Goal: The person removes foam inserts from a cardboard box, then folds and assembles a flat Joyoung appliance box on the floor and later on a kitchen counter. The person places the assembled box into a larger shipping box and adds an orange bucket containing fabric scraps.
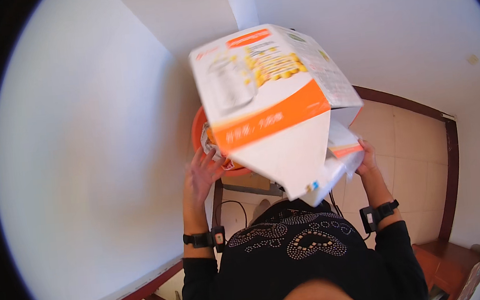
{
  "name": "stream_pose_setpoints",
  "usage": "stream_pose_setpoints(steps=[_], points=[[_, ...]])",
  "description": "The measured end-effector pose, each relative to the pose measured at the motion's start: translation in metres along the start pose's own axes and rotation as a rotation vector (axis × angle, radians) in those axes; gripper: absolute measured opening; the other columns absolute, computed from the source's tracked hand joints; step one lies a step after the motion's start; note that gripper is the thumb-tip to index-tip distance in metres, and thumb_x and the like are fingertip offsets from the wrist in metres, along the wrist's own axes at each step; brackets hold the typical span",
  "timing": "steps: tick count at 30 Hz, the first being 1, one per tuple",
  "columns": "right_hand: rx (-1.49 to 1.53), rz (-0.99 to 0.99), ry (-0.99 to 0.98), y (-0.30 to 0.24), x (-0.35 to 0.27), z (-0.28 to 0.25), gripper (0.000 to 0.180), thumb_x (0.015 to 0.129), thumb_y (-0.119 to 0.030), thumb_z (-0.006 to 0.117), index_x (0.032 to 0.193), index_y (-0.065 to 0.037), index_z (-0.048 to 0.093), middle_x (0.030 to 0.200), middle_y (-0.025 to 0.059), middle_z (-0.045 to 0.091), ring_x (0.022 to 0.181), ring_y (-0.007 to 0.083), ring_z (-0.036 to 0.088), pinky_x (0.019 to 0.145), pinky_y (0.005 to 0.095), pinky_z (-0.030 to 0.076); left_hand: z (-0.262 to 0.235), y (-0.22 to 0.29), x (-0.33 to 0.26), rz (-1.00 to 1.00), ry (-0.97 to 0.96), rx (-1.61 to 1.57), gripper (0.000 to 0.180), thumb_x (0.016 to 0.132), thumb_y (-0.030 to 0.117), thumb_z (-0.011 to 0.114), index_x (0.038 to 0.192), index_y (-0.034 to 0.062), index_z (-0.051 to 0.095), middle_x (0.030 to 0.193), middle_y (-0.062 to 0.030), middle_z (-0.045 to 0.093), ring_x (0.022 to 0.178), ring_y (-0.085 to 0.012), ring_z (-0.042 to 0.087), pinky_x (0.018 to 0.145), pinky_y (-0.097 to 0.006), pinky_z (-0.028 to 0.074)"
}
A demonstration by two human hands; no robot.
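A large white-and-orange cardboard box (269,90), printed with a picture of an appliance and yellow beans, is tilted in front of me with its flaps open toward me. At its right side, my right hand (368,159) is closed on a white flap with an orange stripe (345,147). My left hand (202,173) has its fingers spread, holding nothing, close to the box's lower left corner. Behind and below the box is an orange-red plastic tub (197,130) with crumpled wrappers (207,144) in it, mostly hidden by the box.
White walls (92,151) meet in a corner beyond the box, with dark red skirting (407,101) along the right one. Pale tiles (417,151) cover the floor. A reddish-brown wooden piece of furniture (452,263) stands at lower right. A black cable (234,203) lies near my feet.
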State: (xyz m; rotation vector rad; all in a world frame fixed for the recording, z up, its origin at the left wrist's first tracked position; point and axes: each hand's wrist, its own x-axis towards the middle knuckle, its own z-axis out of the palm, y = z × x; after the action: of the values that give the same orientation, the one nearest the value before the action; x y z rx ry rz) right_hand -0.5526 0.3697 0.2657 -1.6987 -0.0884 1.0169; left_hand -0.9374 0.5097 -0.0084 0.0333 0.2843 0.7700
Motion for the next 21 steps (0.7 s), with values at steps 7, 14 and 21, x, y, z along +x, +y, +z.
stream_pose_setpoints(steps=[7,14,21], points=[[0.309,-0.008,0.460,0.011,-0.003,-0.089,0.036,0.078,-0.035,0.045,0.102,-0.011,0.058,0.092,0.0016,0.062,0.072,0.0183,0.060,0.037,0.0276,0.036,0.010,-0.031,0.013,-0.165,0.088,0.288,0.061,0.089,0.030,0.058,0.136,0.0002,0.032,0.129,-0.0212,0.048,0.108,-0.0302,0.056,0.087,-0.039,0.049],[0.160,0.106,0.889,-0.008,-0.056,-0.147,0.035,0.072,-0.039,0.050,0.097,-0.015,0.057,0.086,-0.0016,0.061,0.071,0.0183,0.058,0.041,0.0231,0.035,-0.012,-0.041,-0.036,-0.269,0.550,0.540,0.042,0.089,0.030,0.058,0.123,0.0066,0.052,0.115,-0.0088,0.060,0.096,-0.0173,0.061,0.077,-0.030,0.048],[0.170,0.194,0.920,-0.011,-0.059,-0.176,0.049,0.073,-0.047,0.058,0.110,-0.015,0.054,0.105,0.0060,0.058,0.086,0.0254,0.059,0.058,0.0301,0.047,0.016,-0.040,-0.070,-0.346,0.623,0.660,0.038,0.088,0.029,0.059,0.118,0.0059,0.057,0.107,-0.0048,0.062,0.092,-0.0139,0.060,0.074,-0.027,0.046]])
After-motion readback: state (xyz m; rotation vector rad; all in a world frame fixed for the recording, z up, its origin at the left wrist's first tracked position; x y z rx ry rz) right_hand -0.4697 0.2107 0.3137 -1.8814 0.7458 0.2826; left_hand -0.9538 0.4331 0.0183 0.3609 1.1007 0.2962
